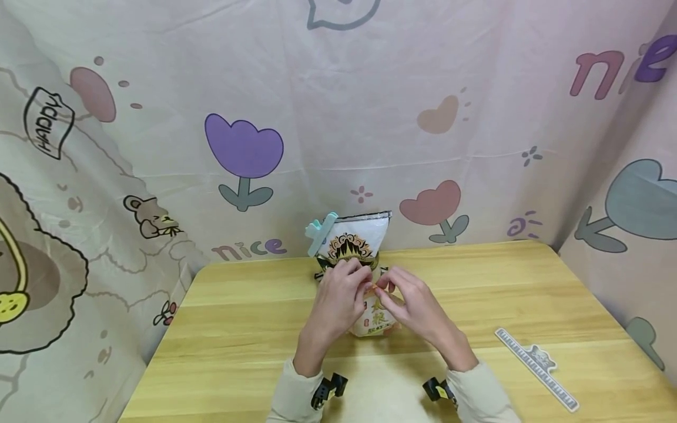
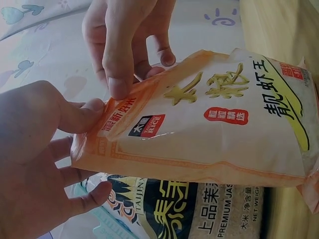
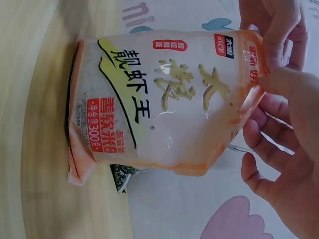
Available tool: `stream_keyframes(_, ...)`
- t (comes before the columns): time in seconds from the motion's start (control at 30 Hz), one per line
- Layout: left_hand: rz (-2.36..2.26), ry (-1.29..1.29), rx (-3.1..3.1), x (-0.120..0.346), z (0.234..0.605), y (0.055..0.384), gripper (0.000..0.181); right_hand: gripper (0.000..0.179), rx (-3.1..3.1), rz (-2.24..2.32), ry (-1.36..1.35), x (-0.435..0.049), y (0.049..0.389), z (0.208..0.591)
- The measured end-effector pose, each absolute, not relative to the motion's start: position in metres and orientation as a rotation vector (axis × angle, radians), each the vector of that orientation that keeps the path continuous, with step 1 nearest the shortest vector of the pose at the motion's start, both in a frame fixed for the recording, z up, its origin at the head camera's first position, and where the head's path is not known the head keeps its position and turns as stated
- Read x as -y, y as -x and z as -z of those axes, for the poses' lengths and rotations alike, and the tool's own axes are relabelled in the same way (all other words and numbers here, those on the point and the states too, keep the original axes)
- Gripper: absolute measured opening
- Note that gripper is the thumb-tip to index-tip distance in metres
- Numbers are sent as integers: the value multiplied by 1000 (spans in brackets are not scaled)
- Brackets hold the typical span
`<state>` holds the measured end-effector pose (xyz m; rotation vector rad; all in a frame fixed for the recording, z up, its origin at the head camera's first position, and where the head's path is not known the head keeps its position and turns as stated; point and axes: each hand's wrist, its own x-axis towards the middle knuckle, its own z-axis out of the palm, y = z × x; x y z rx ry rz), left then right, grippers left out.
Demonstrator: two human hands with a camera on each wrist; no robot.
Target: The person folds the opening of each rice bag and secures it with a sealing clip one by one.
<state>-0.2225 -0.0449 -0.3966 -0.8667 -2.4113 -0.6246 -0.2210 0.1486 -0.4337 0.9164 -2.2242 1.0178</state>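
Observation:
A white and orange rice bag (image 1: pixel 376 323) stands upright on the table, its printed front turned toward me. My left hand (image 1: pixel 338 301) pinches the bag's top edge between thumb and fingers. Close beside it, my right hand (image 1: pixel 418 302) pinches the same top edge. In the left wrist view, the orange top of the rice bag (image 2: pixel 199 119) is folded or bunched where both thumbs press. The right wrist view shows the rice bag (image 3: pixel 149 99) side-on, with the right hand's (image 3: pixel 289 134) other fingers spread apart from it.
Behind stands a second rice bag (image 1: pixel 365 232), dark and white, with a light teal clip (image 1: pixel 321 234) on its top left corner. A ruler-like strip with a cartoon animal (image 1: pixel 539 369) lies at the right on the wooden table (image 1: pixel 238 341). A patterned cloth (image 1: pixel 338 117) hangs behind.

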Motion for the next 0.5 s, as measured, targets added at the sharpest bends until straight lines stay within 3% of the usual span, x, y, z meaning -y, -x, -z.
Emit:
stream_keyframes(0.17, 617, 856, 2415, 45, 396, 221, 13, 14, 2197, -951, -893, -146, 222, 436)
stream_keyframes(0.37, 656, 852, 2385, 46, 396, 222, 11, 8, 2226, -943, -883, -148, 221, 438)
stream_keyframes(0.5, 675, 852, 2324, 49, 397, 223, 12, 17, 2247, -953, -886, -152, 222, 439)
